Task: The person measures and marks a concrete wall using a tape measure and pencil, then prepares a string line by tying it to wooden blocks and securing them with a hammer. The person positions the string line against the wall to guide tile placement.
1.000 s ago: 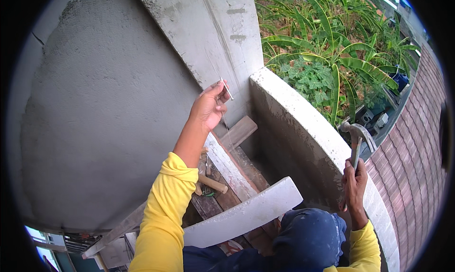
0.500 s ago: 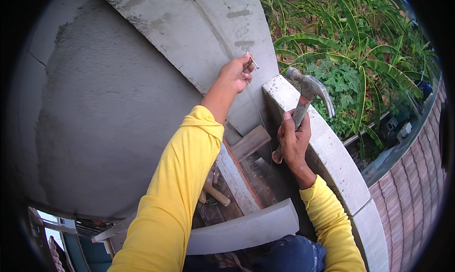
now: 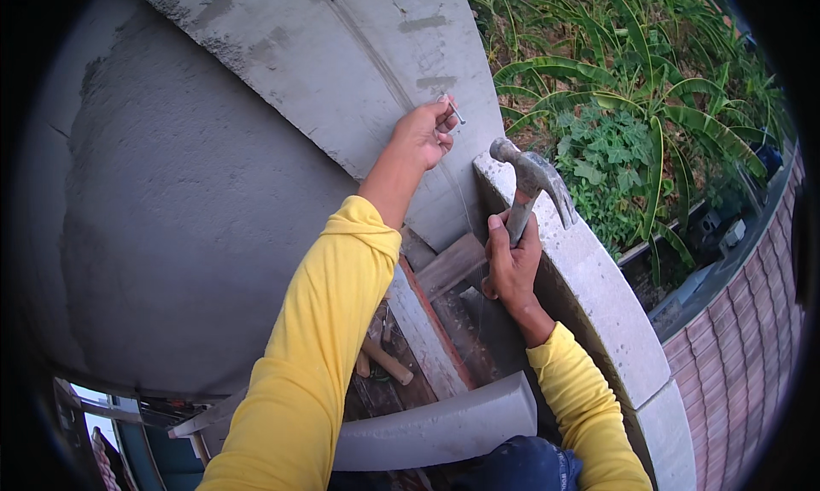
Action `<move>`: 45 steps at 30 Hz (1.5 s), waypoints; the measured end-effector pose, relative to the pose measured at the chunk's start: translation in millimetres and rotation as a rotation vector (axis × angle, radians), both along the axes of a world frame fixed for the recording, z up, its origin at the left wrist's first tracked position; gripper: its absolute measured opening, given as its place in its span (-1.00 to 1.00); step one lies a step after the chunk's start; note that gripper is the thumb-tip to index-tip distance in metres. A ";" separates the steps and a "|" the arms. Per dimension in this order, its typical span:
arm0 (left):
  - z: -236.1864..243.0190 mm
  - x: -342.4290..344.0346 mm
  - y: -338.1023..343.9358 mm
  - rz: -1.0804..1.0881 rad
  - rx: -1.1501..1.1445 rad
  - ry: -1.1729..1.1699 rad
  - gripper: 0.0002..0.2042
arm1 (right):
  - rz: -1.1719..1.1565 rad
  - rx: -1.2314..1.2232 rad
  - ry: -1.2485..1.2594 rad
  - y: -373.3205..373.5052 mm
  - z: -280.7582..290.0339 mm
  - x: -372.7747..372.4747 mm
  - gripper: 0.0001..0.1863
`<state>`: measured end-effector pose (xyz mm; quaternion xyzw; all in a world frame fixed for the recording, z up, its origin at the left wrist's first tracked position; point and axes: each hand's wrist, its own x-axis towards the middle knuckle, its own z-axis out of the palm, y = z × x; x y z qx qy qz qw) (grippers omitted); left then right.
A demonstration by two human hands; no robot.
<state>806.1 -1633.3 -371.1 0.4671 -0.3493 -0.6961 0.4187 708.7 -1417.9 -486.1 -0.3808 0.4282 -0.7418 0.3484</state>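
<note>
Left hand [image 3: 424, 134] pinches slim silvery nail [image 3: 457, 112] near grey concrete panel [image 3: 342, 89]; right hand [image 3: 515, 267] grips grey steel claw hammer [image 3: 535, 177] (clear of nail). Apparently positioning step; next seemingly needs steady aim.

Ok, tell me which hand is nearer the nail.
Left. The left hand pinches the nail; the right hand is below and to its right, holding the hammer.

Dark planks [image 3: 413, 394], on them a wooden handle [image 3: 389, 363] and, to its right, a long whitish board [image 3: 424, 324]
</note>
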 end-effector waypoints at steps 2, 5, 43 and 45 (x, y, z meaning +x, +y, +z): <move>0.4 1.0 0.3 -0.006 0.002 0.014 -0.94 | 0.000 0.022 0.008 -0.6 -4.2 0.8 -0.81; 1.6 -0.7 1.5 -0.006 0.013 0.025 -0.93 | -0.008 0.029 -0.004 -3.5 -10.6 0.9 -0.81; 0.3 -3.9 -16.0 0.076 0.154 0.250 -0.98 | -0.098 0.100 0.490 -95.3 22.6 3.4 -0.95; -0.7 -0.2 -18.8 0.052 0.136 0.250 -0.99 | -0.179 -0.081 0.468 -97.1 9.7 4.8 -0.91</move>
